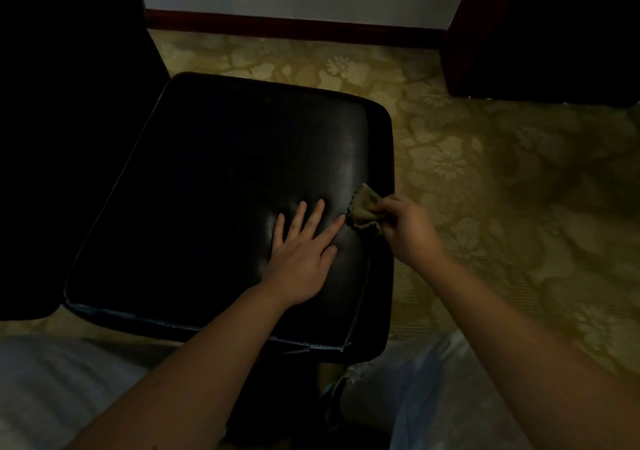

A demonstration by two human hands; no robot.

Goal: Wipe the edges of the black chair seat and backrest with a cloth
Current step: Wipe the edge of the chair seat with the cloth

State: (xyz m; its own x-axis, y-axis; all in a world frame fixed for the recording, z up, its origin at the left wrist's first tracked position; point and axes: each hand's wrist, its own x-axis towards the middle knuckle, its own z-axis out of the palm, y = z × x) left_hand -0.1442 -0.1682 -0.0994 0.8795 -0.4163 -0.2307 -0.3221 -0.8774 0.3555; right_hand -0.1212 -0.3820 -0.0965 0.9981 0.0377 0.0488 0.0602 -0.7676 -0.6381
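Left hand (298, 259) lies flat on the black chair seat (225, 179), fingers straight and spread, holding nothing; right hand (408, 227) has its fingers curled round a bunched olive cloth (363, 210), which it presses against the seat's right edge, just beside the left index fingertip. The dark backrest (69, 103) rises at the left of the view, its detail lost in shadow. The chair stands on a flower-patterned carpet (502, 189), which runs back to a reddish baseboard (294, 26) along the far wall.
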